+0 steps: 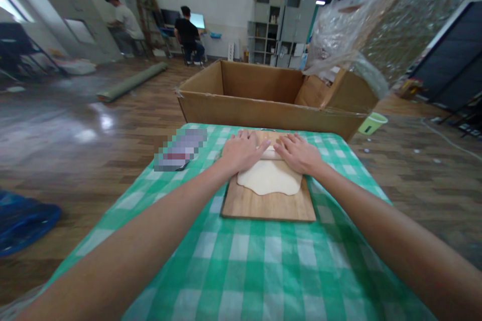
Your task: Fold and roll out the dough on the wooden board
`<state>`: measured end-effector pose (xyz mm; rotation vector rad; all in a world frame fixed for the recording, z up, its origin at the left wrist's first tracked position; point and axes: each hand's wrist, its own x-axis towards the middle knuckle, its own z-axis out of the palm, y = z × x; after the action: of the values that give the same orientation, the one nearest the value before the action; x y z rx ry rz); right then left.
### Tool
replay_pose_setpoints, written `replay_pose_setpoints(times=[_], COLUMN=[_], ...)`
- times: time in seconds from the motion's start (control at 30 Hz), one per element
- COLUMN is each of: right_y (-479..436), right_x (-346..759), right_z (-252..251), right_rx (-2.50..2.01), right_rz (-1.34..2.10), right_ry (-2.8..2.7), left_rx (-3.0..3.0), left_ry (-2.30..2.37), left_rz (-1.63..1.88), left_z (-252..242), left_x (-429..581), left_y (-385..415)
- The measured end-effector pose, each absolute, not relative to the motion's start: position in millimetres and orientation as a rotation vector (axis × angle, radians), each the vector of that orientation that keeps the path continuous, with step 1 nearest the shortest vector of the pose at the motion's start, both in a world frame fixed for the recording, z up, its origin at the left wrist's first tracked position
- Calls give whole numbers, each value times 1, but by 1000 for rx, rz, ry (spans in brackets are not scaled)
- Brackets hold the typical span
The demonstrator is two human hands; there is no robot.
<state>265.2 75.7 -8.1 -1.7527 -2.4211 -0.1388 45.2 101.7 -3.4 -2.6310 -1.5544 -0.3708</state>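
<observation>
A flat sheet of pale dough [269,179] with a wavy front edge lies on a wooden cutting board [268,207]. Across its far part runs a light rolling pin [271,154], of which only the middle shows. My left hand [243,150] lies over the pin's left part, thumb pointing inward. Over the right part rests my right hand [300,153], its thumb close to the other one. Both hands cover the pin's ends, with the fingers reaching forward over it. Some dough beneath the hands is hidden.
A green-and-white checked cloth [241,266] covers the table. A blurred-out flat item [181,149] lies left of the board. Beyond the table stands a large cardboard box [259,110] with plastic wrap. A green bin [372,123] is at right; two people sit far back.
</observation>
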Motion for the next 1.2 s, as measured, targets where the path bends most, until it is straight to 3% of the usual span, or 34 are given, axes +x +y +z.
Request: replay_pose_setpoints(times=[0.47,0.8,1.2], right_y=[-61,59,146], right_x=[253,261,288], right_z=[-19,-3,-35], right_rx=[-1589,-1745,-1374], right_rz=[-169,74,-225], right_ry=[-2419,-2431,-2718], left_rx=[-2647,-2671,-2758], left_ry=[-1352,-1564,-1539], left_rz=[-445,-336,26], left_z=[-12,-2,-3], left_x=[17,53,65], left_y=[-12,96,177])
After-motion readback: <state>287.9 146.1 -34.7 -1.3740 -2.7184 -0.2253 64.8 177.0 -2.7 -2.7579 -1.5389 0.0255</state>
